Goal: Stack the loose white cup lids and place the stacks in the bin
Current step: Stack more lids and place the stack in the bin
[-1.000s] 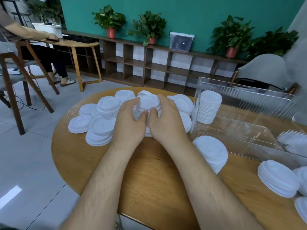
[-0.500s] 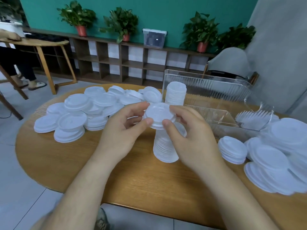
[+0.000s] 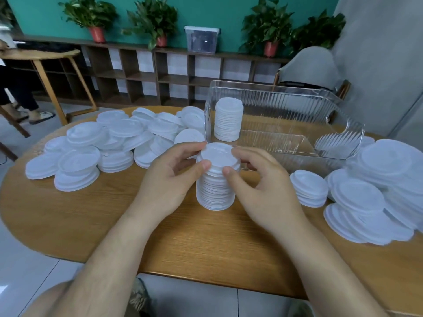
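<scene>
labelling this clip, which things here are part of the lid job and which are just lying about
Job: left hand, right hand, lid stack they grip, loose lids, clear bin, finished stack inside it.
Just there: potted plants, shelf unit, storage box, grey chair, side table.

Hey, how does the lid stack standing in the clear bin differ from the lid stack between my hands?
The bin stack stands inside the clear bin, at its left end; the table stack stands on the wooden table in front of it. No hand touches the bin stack, while the left hand and right hand pinch the table stack near its top. Both are upright columns of nested white lids.
</scene>
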{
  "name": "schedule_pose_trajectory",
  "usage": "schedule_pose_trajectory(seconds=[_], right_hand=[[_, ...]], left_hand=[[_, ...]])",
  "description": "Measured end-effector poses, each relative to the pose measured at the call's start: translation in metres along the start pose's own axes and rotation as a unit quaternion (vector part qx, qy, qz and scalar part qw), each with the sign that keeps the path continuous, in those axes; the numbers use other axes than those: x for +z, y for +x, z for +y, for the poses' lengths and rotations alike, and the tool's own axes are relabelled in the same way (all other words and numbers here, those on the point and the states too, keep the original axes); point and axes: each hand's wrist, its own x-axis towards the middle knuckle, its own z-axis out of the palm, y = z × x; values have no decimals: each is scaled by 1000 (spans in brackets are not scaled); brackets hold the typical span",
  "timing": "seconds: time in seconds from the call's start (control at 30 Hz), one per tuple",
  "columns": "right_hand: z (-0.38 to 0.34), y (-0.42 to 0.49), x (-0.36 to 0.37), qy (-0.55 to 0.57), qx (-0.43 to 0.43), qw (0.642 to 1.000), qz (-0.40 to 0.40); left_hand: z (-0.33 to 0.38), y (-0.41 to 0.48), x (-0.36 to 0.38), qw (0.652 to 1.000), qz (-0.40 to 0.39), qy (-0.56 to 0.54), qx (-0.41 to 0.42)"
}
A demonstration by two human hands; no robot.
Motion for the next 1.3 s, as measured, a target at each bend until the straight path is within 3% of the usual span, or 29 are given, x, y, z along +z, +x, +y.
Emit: schedule_pose_trajectory(seconds=[0.5,0.73,0.97,1.17,1.3], right_hand=[[-8,0,-4,-57,20,998,-32],[-64,22,28,-59,-72,995,-30],[-94,58,103,-53,-48,990,-118],[-82,76,150,-99,10,979,-178],[-75,77,167,-101,15,980,-170]], left_hand=[[-6,-3,0,998,-9,68,4],[9,4,-30,989,107,100,15],[-14,18,-82,953,215,213,-3],[-29,27,-97,936,217,266,-77],[-30,33,-98,934,205,277,-97]])
